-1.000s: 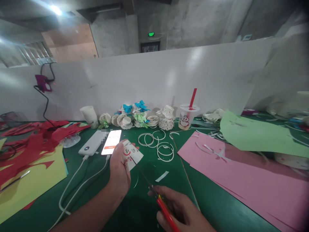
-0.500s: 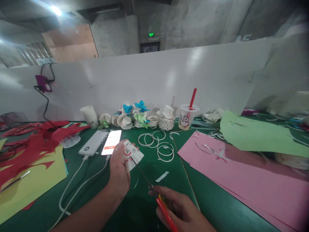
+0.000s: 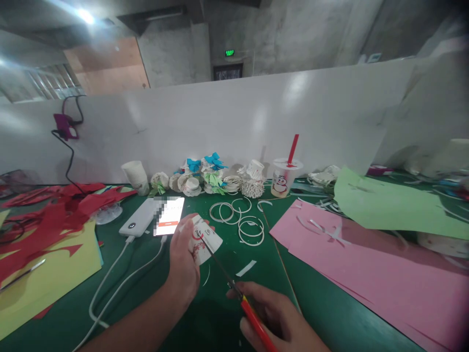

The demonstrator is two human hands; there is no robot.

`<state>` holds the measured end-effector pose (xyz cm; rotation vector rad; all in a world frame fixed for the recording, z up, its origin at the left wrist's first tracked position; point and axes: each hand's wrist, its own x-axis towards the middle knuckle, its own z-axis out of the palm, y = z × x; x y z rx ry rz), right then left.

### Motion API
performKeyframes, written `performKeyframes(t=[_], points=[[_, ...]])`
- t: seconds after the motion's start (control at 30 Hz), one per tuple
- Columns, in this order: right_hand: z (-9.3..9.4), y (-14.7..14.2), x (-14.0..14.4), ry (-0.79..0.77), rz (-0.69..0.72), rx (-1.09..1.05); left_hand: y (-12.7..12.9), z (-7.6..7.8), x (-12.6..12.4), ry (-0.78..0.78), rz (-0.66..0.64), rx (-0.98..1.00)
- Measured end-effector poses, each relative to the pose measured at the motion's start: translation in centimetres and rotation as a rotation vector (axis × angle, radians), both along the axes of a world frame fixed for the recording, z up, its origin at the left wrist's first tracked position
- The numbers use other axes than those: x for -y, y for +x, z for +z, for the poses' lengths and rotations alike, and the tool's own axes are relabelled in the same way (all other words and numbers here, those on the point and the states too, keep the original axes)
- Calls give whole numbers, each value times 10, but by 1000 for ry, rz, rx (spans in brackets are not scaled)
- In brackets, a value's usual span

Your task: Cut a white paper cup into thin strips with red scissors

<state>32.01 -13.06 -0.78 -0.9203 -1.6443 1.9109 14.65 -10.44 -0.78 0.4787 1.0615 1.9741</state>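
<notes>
My left hand (image 3: 184, 264) is closed round a white paper cup (image 3: 211, 242) with red and black print, its wall cut into flaps. In my right hand (image 3: 278, 313) is a pair of scissors (image 3: 255, 320) with red and yellow handles. Their blades point up and left, with the tips against the cup's printed side. A white paper strip (image 3: 246, 268) lies on the green table just beyond the scissors. Several thin white rings (image 3: 251, 231) lie past the cup. Left of the cup is a lit phone (image 3: 170, 217), partly pixelated, near a white power bank (image 3: 141, 217).
Along the partition stand stacked paper cups (image 3: 135, 176), cut-cup crafts with blue bows (image 3: 213, 160) and a drink cup (image 3: 281, 183) with a red straw. Pink sheets (image 3: 351, 266) and a green sheet (image 3: 388, 203) lie right; red paper (image 3: 69, 210) and yellow paper (image 3: 73, 264) lie left.
The cup in my left hand has turned slightly and shifted a little right. The scissors and my right hand have moved slightly right, with the blades still at the cup.
</notes>
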Motion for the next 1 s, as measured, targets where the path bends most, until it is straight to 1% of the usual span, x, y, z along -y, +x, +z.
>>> performKeyframes(t=[0.13,0.3,0.4,0.5,0.6,0.8,1.0], points=[[-1,2,1,-15,8,-11,3,-2,2,26,-35,-29],[-6,3,2,-7,-29,5,4,-3,3,23,-42,-33],[-8,1,2,-12,0,-13,4,-2,3,11,-46,-36],[-8,0,4,-33,-16,-25,5,-2,4,10,-42,-58],[-8,-1,6,-33,-51,-34,5,-2,4,18,-47,-68],[-3,-1,1,-5,-8,1,4,-2,4,17,-56,-80],[-1,-3,0,-50,-32,-39,4,-2,4,22,-41,-82]])
